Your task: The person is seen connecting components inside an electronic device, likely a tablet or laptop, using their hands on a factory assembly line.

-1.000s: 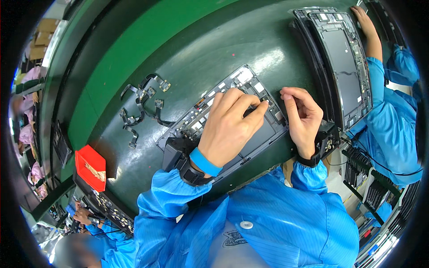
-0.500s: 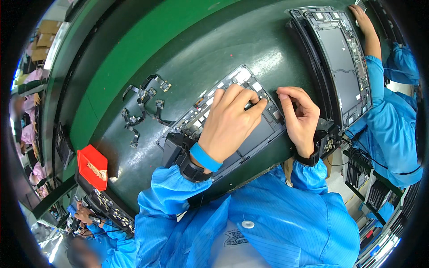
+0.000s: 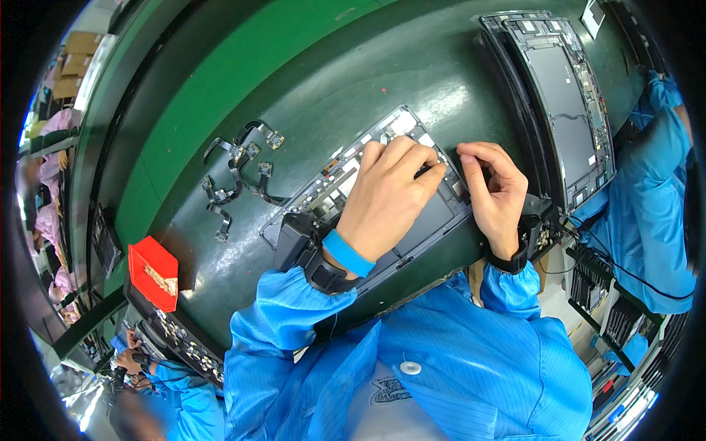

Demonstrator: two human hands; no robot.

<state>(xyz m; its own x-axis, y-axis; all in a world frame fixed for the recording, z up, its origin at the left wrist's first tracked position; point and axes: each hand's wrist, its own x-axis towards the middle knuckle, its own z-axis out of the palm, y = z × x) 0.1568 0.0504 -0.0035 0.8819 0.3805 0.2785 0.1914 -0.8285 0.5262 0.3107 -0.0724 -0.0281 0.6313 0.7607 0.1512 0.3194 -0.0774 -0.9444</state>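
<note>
An opened tablet-like device [image 3: 434, 220] lies tilted on the bench in front of me, its circuit boards and a large dark grey panel exposed. My left hand [image 3: 390, 195], with a blue band at the wrist, reaches across its upper middle. Its fingers are bent and closed low over the parts; the fingertips are mostly hidden, and what they grip does not show. Just off the device's right edge is my right hand [image 3: 496, 192], thumb and index finger pinched together. Anything between them is too small to make out. Dark straps with boxy units sit on both wrists.
Several ribbon cables with small boards [image 3: 239, 165] lie left of the device. A red tray [image 3: 154, 275] stands at the bench's left edge. Similar opened devices are stacked [image 3: 562, 110] at right. Co-workers in blue sit at right and lower left.
My left hand has shifted slightly right over the device. My right hand has hardly moved. The co-worker at right has drawn an arm back from beyond the stack.
</note>
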